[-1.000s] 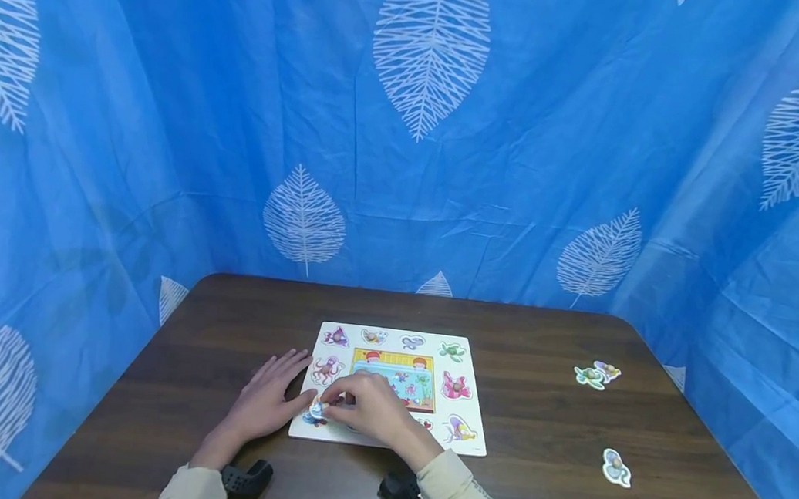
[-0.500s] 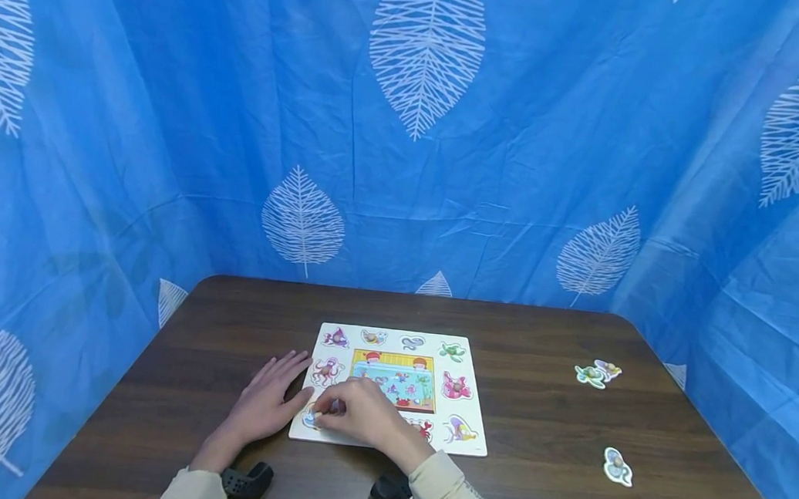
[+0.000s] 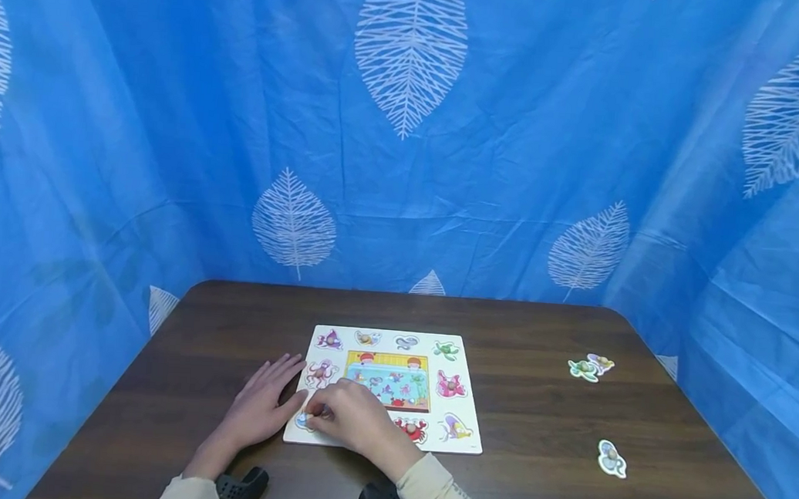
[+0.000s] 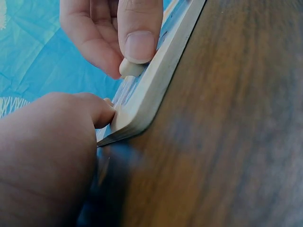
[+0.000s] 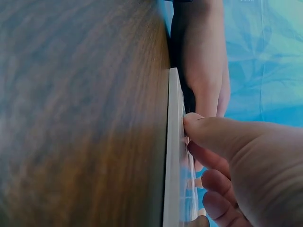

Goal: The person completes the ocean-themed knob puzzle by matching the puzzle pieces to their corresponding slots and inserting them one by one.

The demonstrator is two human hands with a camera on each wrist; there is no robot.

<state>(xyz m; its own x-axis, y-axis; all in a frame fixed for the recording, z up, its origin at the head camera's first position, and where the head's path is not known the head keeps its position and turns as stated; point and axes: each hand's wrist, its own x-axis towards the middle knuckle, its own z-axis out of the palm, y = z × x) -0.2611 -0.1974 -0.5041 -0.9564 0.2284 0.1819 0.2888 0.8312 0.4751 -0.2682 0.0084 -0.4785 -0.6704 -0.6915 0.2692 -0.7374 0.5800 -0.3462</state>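
No legible text or numbers.

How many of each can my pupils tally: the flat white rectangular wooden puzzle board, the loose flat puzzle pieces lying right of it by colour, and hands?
White wooden puzzle board: 1
Green turtle-shaped piece: 1
Purple-and-yellow piece: 1
Grey piece: 1
Left hand and right hand: 2
Total: 6

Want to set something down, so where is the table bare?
Widest: the table between the board and the loose pieces on the right. Also free: the strip between the board and the curtain, and left of the left hand. Crowded: the board's near left corner, where the right hand pinches a knob beside the left hand.
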